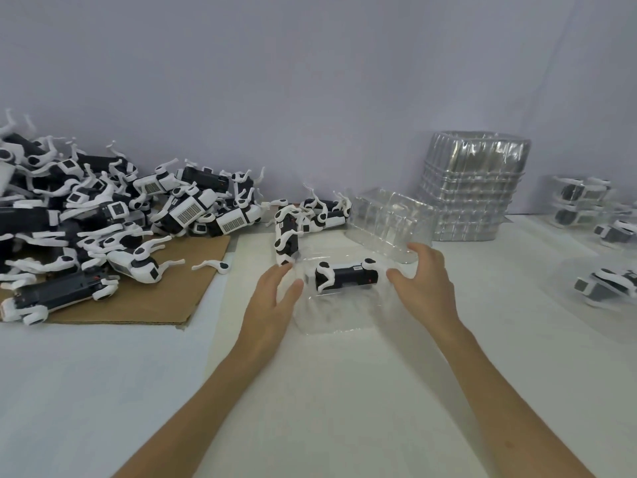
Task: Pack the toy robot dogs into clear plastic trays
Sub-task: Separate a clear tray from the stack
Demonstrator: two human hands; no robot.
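A black-and-white toy robot dog [346, 276] is being held lengthwise in the far part of a clear plastic tray [332, 317], which is lying on the white desk [327, 401] straight ahead of the person. The tray is being flanked by both hands. The left hand [275, 298] is being kept open at the tray's left edge, fingers straight and close together, the fingertips near that edge. The right hand [425, 281] is also being kept open, fingers spread and only lightly bent, at the tray's right edge; whether the plastic is actually being touched cannot be told.

Just behind the tray, a second clear tray [389, 219] is being propped at a tilt, near the right hand's fingertips. To its left, an upended dog [286, 238] is standing just beside the packed tray, and a few more dogs [325, 212] are lying behind it. Farther right, a stack of empty trays [472, 191] is being kept against the wall. On the far right, filled trays [582, 201] are being laid out. On the left, a large pile of dogs [103, 208] is being heaped partly over a sheet of cardboard [144, 301], with a loose white leg [211, 266] lying at its edge.
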